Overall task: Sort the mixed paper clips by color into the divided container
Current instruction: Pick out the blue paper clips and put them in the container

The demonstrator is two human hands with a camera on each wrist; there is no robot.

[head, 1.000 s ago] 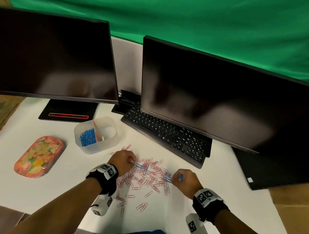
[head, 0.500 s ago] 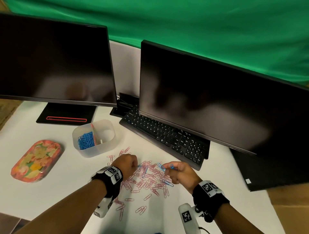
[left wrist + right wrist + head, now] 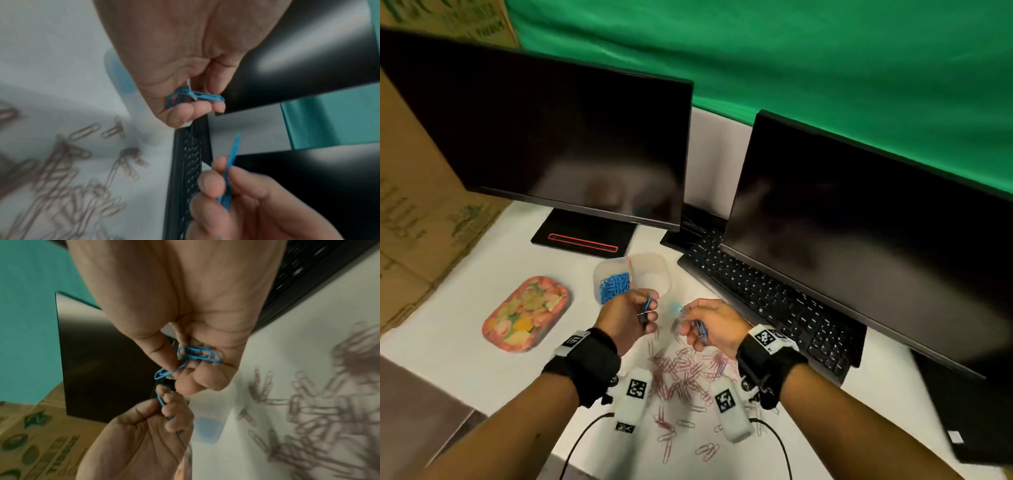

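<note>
Beside the keyboard, on the white tabletop [image 3: 465,342], stands the translucent, rounded plastic divided container [image 3: 654,274]. Its left compartment already holds a heap of bright blue wire paper clips [image 3: 614,286]; the right compartment looks bare, though the picture is blurred there. A thin divider [image 3: 629,265] runs between the two.

Nearer the person lies the loose pile of pink wire paper clips [image 3: 681,371], spread over the table between the wrists, with a few stragglers towards the table's near edge. Hardly any blue shows in that pile, so the blue sorting seems nearly finished, while the pink, by the look of it, has not been started and makes up the bulk of what is left.

Both hands are raised off the table, just short of the container and close to each other without touching. The left hand [image 3: 628,317] is curled, thumb against bent fingers, pinching a small cluster of blue clips [image 3: 195,97]. The right hand [image 3: 710,323] is likewise curled, its thumb and forefinger nipping one blue clip [image 3: 162,374] while a few more [image 3: 199,353] lie tucked against the folded fingers. The palms face one another.

Judging by this pose, the handfuls are bound for the left compartment, which sits just ahead of the left hand.

Behind stand two dark monitors [image 3: 551,137], the black keyboard [image 3: 774,301], and to the left a flowered oval tin [image 3: 525,313].
</note>
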